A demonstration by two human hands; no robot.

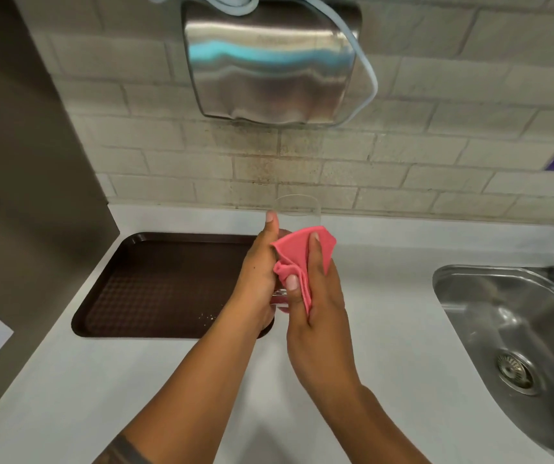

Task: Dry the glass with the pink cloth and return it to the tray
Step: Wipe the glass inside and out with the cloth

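A clear drinking glass point(297, 209) is held upright above the white counter, just right of the tray. My left hand point(257, 272) wraps its left side, thumb up along the wall near the rim. My right hand point(319, 303) presses a folded pink cloth point(297, 252) against the glass's near side, fingers spread over the cloth. Only the rim and a bit of the base of the glass show; the rest is hidden by hands and cloth. The dark brown tray point(155, 283) lies on the counter at left, with a few crumbs on it.
A steel sink point(516, 329) with a drain is set into the counter at right, its tap at the far right edge. A steel wall-mounted dispenser point(268, 61) hangs above on the tiled wall. A brown panel with a paper notice stands at left.
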